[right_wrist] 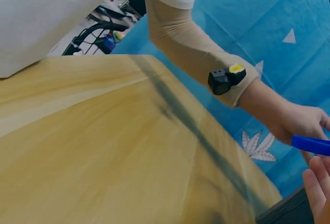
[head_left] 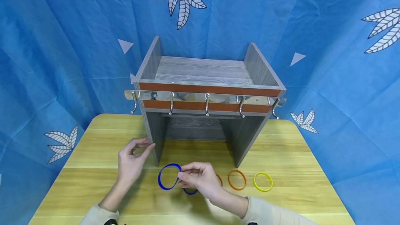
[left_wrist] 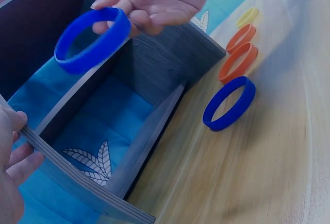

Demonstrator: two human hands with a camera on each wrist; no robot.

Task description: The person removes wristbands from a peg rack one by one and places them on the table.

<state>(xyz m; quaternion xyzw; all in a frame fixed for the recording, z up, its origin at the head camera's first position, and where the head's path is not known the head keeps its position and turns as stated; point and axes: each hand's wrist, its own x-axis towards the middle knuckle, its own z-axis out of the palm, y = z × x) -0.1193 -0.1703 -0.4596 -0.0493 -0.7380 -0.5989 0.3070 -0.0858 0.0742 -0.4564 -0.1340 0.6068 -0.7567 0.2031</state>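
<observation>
My right hand (head_left: 203, 180) pinches a blue silicone wristband (head_left: 159, 180) by its right side and holds it up in front of a grey wooden rack (head_left: 204, 67). My left hand (head_left: 130, 160) grips the front edge of the rack's left side panel (head_left: 153, 141), thumb and fingers on either side of it. In the left wrist view the held wristband (left_wrist: 121, 31) hangs above the table, clear of the rack. A metal rail with several hooks (head_left: 207, 103) runs across the rack's front; no band hangs on it.
On the wooden table (head_left: 297, 169) lie a second blue wristband (left_wrist: 210, 121), partly behind my right hand in the head view, two orange wristbands (left_wrist: 227, 74) and a yellow one (head_left: 263, 190). A blue patterned cloth (head_left: 78, 44) hangs behind and beside the table.
</observation>
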